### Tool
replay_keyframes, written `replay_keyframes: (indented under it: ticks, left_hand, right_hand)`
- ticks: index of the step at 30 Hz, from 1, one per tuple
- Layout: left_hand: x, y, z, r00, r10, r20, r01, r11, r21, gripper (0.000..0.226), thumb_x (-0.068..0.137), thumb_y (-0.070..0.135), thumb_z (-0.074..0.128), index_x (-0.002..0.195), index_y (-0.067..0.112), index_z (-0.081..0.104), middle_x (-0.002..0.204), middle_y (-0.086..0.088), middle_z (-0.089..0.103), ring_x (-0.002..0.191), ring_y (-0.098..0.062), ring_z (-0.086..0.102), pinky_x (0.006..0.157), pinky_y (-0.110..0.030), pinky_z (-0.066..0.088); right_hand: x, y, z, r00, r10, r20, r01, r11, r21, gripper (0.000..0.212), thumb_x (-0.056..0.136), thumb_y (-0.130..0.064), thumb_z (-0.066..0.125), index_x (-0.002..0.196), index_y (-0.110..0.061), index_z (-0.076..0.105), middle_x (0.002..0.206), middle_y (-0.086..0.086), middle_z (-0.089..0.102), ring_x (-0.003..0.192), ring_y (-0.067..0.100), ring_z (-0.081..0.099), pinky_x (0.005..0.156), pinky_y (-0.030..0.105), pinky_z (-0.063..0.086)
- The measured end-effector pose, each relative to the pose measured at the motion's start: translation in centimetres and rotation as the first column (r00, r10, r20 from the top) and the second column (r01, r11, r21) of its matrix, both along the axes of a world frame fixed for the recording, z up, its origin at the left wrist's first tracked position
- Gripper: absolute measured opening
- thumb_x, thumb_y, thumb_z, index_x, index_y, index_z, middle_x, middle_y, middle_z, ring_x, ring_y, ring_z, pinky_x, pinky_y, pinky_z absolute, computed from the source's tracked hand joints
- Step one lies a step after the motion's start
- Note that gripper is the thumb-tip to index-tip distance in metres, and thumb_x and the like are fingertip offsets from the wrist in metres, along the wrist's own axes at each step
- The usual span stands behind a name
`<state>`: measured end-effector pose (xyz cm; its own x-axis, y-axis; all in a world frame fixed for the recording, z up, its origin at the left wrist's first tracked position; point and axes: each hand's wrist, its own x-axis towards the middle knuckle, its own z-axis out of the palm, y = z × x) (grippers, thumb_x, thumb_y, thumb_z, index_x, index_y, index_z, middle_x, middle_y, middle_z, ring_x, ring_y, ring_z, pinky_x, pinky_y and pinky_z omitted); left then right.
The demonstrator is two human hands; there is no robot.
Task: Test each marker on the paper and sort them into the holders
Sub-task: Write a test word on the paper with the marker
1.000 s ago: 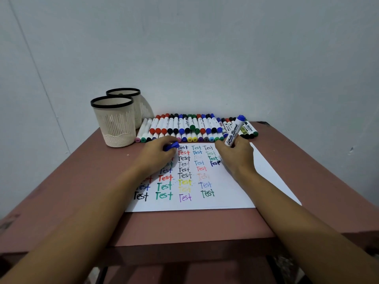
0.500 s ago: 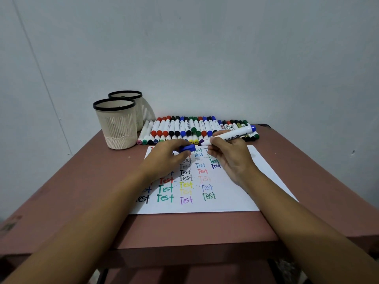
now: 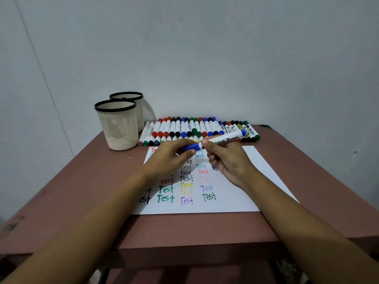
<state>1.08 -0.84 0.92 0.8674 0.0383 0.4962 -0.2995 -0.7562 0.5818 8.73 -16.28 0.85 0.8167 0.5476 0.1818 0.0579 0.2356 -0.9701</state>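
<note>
One white marker (image 3: 225,138) with a blue end is hanging just above the paper (image 3: 256,181), near its far edge. The right hand (image 3: 227,160) is gripping its body with curled fingers. The left hand (image 3: 170,158) is pinching the blue cap (image 3: 191,147) right at the marker's tip. I cannot tell if the cap is fully on.

The marker is looking light, hard and a bit smooth. Holding it around the middle is probably best.

Many more markers (image 3: 196,128) are lying in a row behind the paper. The near holder (image 3: 118,126) and the far holder (image 3: 139,111) are standing together at the back left of the table (image 3: 82,181).
</note>
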Motion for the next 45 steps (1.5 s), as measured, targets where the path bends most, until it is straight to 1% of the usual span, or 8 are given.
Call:
replay_keyframes:
  ticks: [7, 14, 22, 25, 27, 29, 34, 45]
  left_hand:
    - [-0.4, -1.0, 0.3, 0.996, -0.078, -0.053, 0.073, 0.993, -0.090, 0.014, 0.095, 0.015, 0.050, 0.099, 0.010, 0.062, 0.061, 0.010, 0.047, 0.050, 0.002, 0.044, 0.051, -0.010, 0.031]
    - [-0.3, -1.1, 0.4, 0.990, -0.098, -0.102, 0.064, 0.954, -0.293, 0.014, 0.093, 0.018, 0.053, 0.103, 0.015, 0.062, 0.068, 0.004, 0.053, 0.053, 0.002, 0.045, 0.055, -0.012, 0.038]
    - [0.2, -0.3, 1.9, 0.998, -0.057, -0.021, 0.022, 0.660, -0.751, 0.007, 0.088, 0.010, 0.057, 0.091, 0.012, 0.064, 0.061, 0.011, 0.058, 0.064, -0.007, 0.051, 0.057, -0.020, 0.045]
    - [-0.3, 0.8, 3.1, 0.993, 0.046, 0.113, 0.069, 0.551, -0.832, 0.008, 0.088, 0.007, 0.057, 0.087, 0.012, 0.062, 0.069, 0.008, 0.066, 0.072, -0.010, 0.062, 0.063, -0.022, 0.054]
    - [-0.5, 1.6, 4.0, 0.978, 0.144, 0.151, 0.038, 0.590, -0.807, 0.007, 0.088, 0.007, 0.059, 0.087, 0.013, 0.062, 0.081, -0.001, 0.067, 0.077, -0.011, 0.066, 0.064, -0.021, 0.054]
    - [-0.5, 2.5, 5.2, 0.954, 0.255, 0.160, -0.058, 0.676, -0.734, 0.003, 0.089, 0.010, 0.060, 0.091, 0.012, 0.061, 0.086, -0.003, 0.066, 0.082, -0.015, 0.067, 0.068, -0.020, 0.055]
    - [0.3, 6.9, 10.7, 0.819, 0.497, 0.287, -0.333, 0.819, -0.467, 0.017, 0.085, 0.016, 0.061, 0.101, 0.012, 0.057, 0.097, -0.004, 0.064, 0.091, -0.020, 0.064, 0.077, -0.032, 0.055]
    - [3.1, 14.6, 12.4, 0.684, 0.711, 0.164, -0.689, 0.704, -0.174, 0.024, 0.087, 0.011, 0.055, 0.109, 0.002, 0.048, 0.103, -0.020, 0.060, 0.078, -0.026, 0.053, 0.067, -0.034, 0.042]
  right_hand:
    - [-0.2, -0.4, 0.2, 0.991, 0.113, -0.068, -0.111, 0.993, 0.032, 0.005, 0.089, -0.006, 0.060, 0.085, -0.006, 0.063, 0.055, 0.000, 0.053, 0.050, 0.007, 0.048, 0.047, 0.015, 0.041]
    - [0.1, -0.4, 0.3, 0.987, 0.119, -0.108, -0.113, 0.992, 0.056, 0.006, 0.088, -0.008, 0.060, 0.086, -0.006, 0.065, 0.056, 0.000, 0.056, 0.052, 0.007, 0.052, 0.048, 0.016, 0.045]
    - [0.5, -0.5, 1.0, 0.943, 0.054, -0.329, 0.020, 0.976, 0.218, 0.017, 0.086, -0.024, 0.063, 0.090, -0.008, 0.060, 0.068, 0.009, 0.060, 0.059, 0.016, 0.060, 0.054, 0.023, 0.054]
    - [1.2, -0.7, 0.6, 0.963, -0.238, -0.125, 0.239, 0.971, -0.010, 0.025, 0.096, -0.029, 0.053, 0.102, -0.007, 0.061, 0.077, 0.008, 0.061, 0.072, 0.019, 0.060, 0.065, 0.026, 0.053]
    - [1.3, -0.6, -0.5, 0.858, -0.330, 0.394, 0.462, 0.830, -0.312, 0.024, 0.098, -0.024, 0.048, 0.110, -0.009, 0.063, 0.095, 0.006, 0.064, 0.090, 0.019, 0.059, 0.074, 0.024, 0.047]
    - [1.3, -0.5, -1.7, 0.712, -0.106, 0.694, 0.550, 0.699, -0.457, 0.032, 0.098, -0.021, 0.048, 0.125, -0.009, 0.059, 0.122, 0.009, 0.059, 0.112, 0.022, 0.054, 0.089, 0.026, 0.042]
    - [1.6, -0.4, -2.5, 0.633, 0.185, 0.752, 0.542, 0.587, -0.601, 0.035, 0.097, -0.023, 0.047, 0.126, -0.009, 0.060, 0.129, 0.009, 0.055, 0.122, 0.021, 0.049, 0.096, 0.026, 0.038]
    - [1.5, 0.0, -2.6, 0.627, 0.194, 0.755, 0.532, 0.601, -0.597, 0.036, 0.097, -0.026, 0.046, 0.128, -0.014, 0.059, 0.132, 0.005, 0.055, 0.123, 0.019, 0.046, 0.101, 0.027, 0.039]
